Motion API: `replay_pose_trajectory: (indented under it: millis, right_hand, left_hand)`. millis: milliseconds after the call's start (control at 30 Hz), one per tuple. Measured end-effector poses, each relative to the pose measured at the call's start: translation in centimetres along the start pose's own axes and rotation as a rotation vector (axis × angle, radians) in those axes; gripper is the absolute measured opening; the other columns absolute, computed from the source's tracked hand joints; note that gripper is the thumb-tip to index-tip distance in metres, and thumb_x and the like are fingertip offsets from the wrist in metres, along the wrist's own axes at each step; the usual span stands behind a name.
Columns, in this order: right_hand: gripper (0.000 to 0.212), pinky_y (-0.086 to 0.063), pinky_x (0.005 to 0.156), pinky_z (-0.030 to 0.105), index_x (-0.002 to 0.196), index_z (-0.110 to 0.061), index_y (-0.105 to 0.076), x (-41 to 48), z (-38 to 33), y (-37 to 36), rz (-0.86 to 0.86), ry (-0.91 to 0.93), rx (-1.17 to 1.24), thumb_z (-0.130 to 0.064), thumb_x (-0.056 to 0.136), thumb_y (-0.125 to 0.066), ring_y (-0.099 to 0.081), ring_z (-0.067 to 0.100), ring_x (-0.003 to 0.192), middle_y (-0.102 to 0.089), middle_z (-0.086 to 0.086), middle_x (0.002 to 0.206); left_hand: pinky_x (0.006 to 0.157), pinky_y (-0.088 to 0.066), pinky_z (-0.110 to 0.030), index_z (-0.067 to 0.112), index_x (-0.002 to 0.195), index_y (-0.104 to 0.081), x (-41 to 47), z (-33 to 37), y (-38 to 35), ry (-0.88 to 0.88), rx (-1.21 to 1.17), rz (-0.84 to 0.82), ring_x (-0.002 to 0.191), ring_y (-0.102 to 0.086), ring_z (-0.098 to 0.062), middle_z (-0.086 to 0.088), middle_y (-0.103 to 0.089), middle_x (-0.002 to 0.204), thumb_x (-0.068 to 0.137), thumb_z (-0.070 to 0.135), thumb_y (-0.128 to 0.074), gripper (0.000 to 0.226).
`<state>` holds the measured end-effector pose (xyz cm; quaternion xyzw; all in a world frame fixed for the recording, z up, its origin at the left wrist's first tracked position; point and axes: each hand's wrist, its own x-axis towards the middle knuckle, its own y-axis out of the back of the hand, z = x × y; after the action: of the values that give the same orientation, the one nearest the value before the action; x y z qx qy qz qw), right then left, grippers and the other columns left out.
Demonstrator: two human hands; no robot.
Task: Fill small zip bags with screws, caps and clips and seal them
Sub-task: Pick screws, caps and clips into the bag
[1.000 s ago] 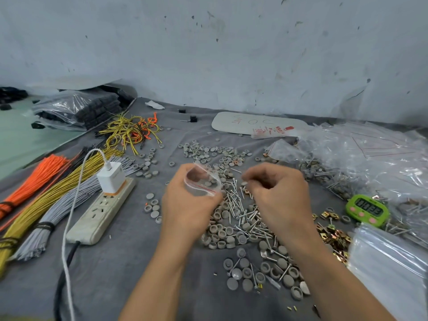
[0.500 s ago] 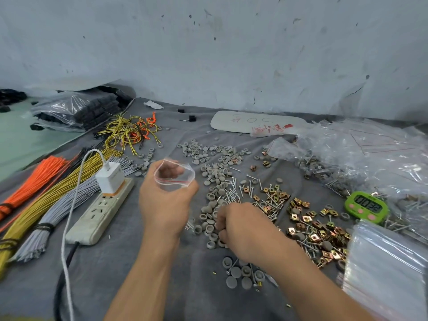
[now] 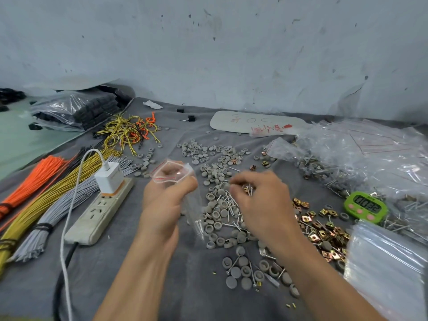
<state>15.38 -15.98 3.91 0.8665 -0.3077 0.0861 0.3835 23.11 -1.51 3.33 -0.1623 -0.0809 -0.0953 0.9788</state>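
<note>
Near edge: matte, creased grey cloth covers the tabletop (image 3: 162, 297). Scattered on it are grey caps (image 3: 243, 272), round and dull, some dome-up and some hollow-up. Near right, a stack of empty bags (image 3: 389, 269), glossy clear film lying flat, overlaps the edge of the clips.

Middle: the left hand (image 3: 166, 200) is raised above the cloth. Its fingers curl round the neck of a small zip bag (image 3: 172, 173) of thin clear plastic with a red line below the lip. The mouth is held open in an oval and the body hangs beside the wrist.

The right hand (image 3: 264, 205) is just right of the bag and not touching it. Its fingers are bunched, pinching a few screws at the tips. This hand hides part of the pile of screws (image 3: 229, 205), which are slender bright steel mixed in with caps. Right of the hand lie the clips (image 3: 319, 230), square folded metal in brass and copper tones. Just beyond them is a green timer (image 3: 366, 206) with dark digits.

Left: an off-white power strip (image 3: 99, 212) carries a white charger (image 3: 108, 177). Beside it lie wire bundles (image 3: 46, 193) in orange, yellow and grey, tied with black bands.

Far: loose wire loops (image 3: 129, 133), a crinkled heap of filled bags (image 3: 370, 158), a white rounded card (image 3: 250, 121), and a clear sack of black parts (image 3: 78, 110). Behind everything is the wall (image 3: 208, 54), its pale paint pitted.
</note>
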Motion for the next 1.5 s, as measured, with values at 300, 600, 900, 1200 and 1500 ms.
replay_pose_trajectory:
  millis: [300,600,900,1200,1500]
  right_hand:
    - [0.017,-0.004,0.108,0.000,0.092,-0.040,-0.082,0.2,-1.6,-0.1,-0.041,0.202,0.026,-0.023,0.088,-0.079,-0.023,0.001,0.146,-0.044,-0.021,0.155]
    - [0.020,-0.054,0.070,0.029,0.081,-0.040,-0.077,0.4,0.9,0.3,0.079,0.003,0.130,-0.028,0.093,-0.067,-0.063,-0.004,0.076,-0.068,-0.032,0.076]
    - [0.009,-0.032,0.110,0.040,0.093,-0.025,-0.071,-1.7,0.2,-2.0,-0.565,0.169,-0.485,-0.026,0.085,-0.068,-0.066,0.021,0.094,-0.073,-0.006,0.086]
    - [0.013,-0.042,0.084,0.003,0.095,-0.038,-0.080,-0.9,-0.1,-0.4,0.005,0.078,0.005,-0.028,0.088,-0.078,-0.060,-0.010,0.088,-0.063,-0.033,0.076]
    - [0.028,-0.002,0.096,-0.009,0.096,-0.049,-0.080,0.3,-1.6,-0.6,-0.055,0.127,0.139,-0.023,0.086,-0.079,-0.021,-0.014,0.133,-0.040,-0.033,0.148]
  left_hand:
    - [0.057,-0.042,-0.009,0.035,0.094,-0.062,-1.6,-0.8,-1.5,-0.340,0.659,-0.166,0.069,-0.063,-0.002,0.019,-0.072,0.082,0.063,0.023,-0.073,0.035]
    - [0.076,-0.050,-0.022,0.017,0.094,-0.070,0.1,-0.6,-0.3,-0.150,0.192,0.003,0.079,-0.064,-0.006,0.007,-0.070,0.086,0.065,0.000,-0.081,0.036]
    - [0.082,-0.044,-0.029,0.018,0.094,-0.068,0.6,-0.3,0.2,-0.015,-0.122,0.063,0.082,-0.061,-0.011,0.003,-0.067,0.082,0.062,0.004,-0.070,0.035]
    - [0.068,-0.045,-0.008,0.027,0.096,-0.068,-0.3,-0.6,0.0,-0.296,0.501,0.095,0.080,-0.065,0.003,0.016,-0.071,0.088,0.069,0.005,-0.084,0.038]
    - [0.055,-0.040,-0.011,0.048,0.092,-0.058,-1.4,-0.9,-1.9,-0.240,0.799,-0.128,0.078,-0.061,0.004,0.029,-0.066,0.084,0.066,0.032,-0.066,0.032]
